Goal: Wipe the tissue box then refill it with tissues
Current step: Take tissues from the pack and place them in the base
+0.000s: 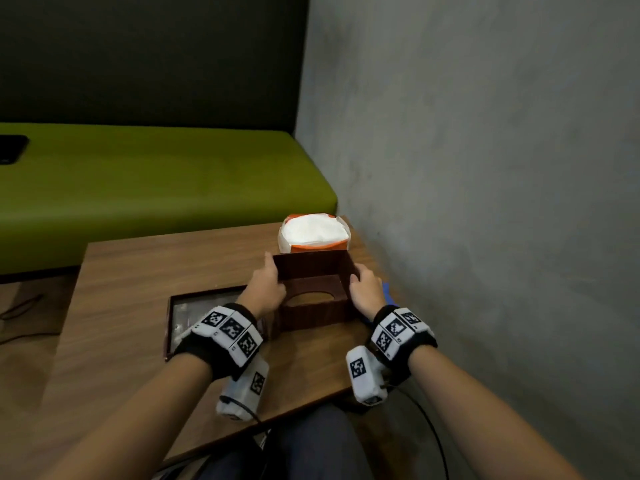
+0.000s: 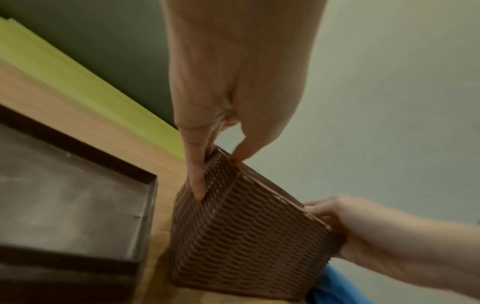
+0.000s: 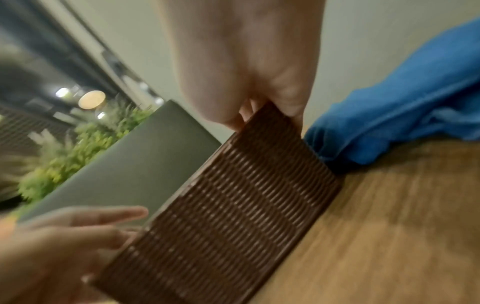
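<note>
A brown woven tissue box (image 1: 311,315) stands on the wooden table (image 1: 138,271) with its open side up; an oval slot shows in the panel at the bottom. My left hand (image 1: 273,277) pinches its left wall at the rim, index finger stretched along the outside. My right hand (image 1: 358,280) grips the right wall, thumb inside. In the left wrist view the left hand (image 2: 201,164) clasps a corner of the box (image 2: 246,236). The right wrist view has my right hand (image 3: 265,115) on the box (image 3: 233,216). A white tissue pack (image 1: 313,232) in orange wrap lies just behind.
A shallow brown tray (image 1: 194,306) lies on the table left of the box. A blue cloth (image 1: 388,292) is bunched against the grey wall (image 1: 485,202) to the right. A green bench (image 1: 156,188) runs behind the table, with a dark phone (image 1: 12,148) on it.
</note>
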Demonstrator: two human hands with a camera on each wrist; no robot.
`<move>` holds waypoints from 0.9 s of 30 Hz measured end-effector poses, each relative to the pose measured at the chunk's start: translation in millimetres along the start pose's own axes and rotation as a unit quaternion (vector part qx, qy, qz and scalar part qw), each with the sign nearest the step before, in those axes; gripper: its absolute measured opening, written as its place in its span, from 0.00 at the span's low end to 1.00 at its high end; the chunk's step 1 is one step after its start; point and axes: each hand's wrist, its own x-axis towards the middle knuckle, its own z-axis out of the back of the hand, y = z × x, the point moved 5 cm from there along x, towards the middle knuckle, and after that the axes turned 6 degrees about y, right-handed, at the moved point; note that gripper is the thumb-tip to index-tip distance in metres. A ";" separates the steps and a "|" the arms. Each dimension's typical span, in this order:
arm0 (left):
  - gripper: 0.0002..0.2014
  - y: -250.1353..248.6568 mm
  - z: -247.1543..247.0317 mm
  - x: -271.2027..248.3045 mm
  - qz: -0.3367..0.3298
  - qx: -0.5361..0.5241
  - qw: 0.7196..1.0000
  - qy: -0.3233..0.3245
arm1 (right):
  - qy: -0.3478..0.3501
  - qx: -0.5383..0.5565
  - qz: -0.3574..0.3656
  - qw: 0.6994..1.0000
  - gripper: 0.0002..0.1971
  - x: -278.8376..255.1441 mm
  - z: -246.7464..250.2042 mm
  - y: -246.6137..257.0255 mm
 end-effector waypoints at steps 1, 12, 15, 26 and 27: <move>0.30 4.5 2.8 -1.9 0.003 0.015 1.000 -0.007 | 0.001 -0.008 0.014 1.000 0.18 -1.2 -2.5 0.6; 0.16 -5.8 46.3 -13.3 0.047 0.181 0.982 -0.028 | 0.027 -0.062 0.073 0.995 0.17 13.5 16.1 19.2; 0.16 -33.5 84.3 13.0 -0.004 0.189 0.977 -0.095 | -0.028 -0.002 0.029 0.999 0.14 56.7 50.6 23.0; 0.40 -40.0 47.0 122.8 -0.038 0.303 0.951 0.043 | 0.001 -0.142 0.022 0.990 0.11 149.9 4.3 41.6; 0.42 -37.9 44.0 127.5 -0.032 0.303 0.951 0.051 | 0.011 -0.166 0.019 0.986 0.12 154.1 2.2 41.9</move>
